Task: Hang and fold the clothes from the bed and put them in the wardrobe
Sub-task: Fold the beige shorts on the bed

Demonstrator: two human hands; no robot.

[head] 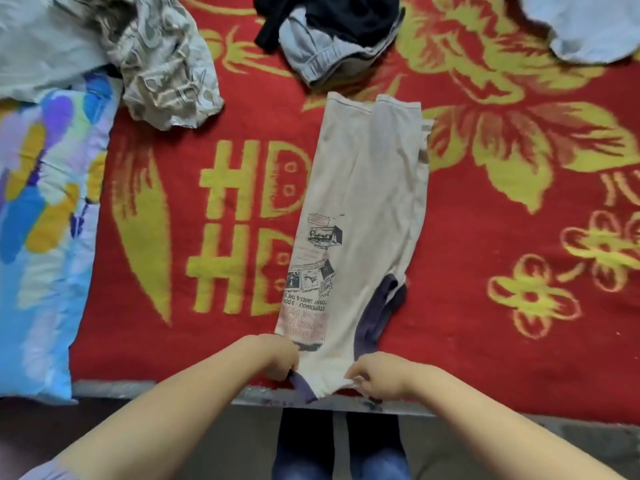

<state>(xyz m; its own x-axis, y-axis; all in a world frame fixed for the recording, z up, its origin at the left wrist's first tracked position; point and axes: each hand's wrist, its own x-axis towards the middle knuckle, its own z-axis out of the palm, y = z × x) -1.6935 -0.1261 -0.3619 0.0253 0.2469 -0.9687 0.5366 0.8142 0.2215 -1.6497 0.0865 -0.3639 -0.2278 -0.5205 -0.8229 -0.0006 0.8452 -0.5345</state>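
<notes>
Shirt mid-fold on the bed, most of the pile still waiting

The bed (519,237), under its red and yellow blanket, fills the view; a pillow (45,237) lies at 9 o'clock, a grey and patterned heap (104,53) at 11, a dark bundle (332,32) at 12 and a pale garment (588,26) at 1, all unfolded. In the middle the cream shirt (363,209) lies flat, already folded lengthwise into a narrow strip running from 12 to 6. At 6 the left hand (277,355) and right hand (374,375) each have their grip pinched on its near end, so the crosswise fold looks next. No wardrobe or hanger shows: I judge the task at an early stage
</notes>
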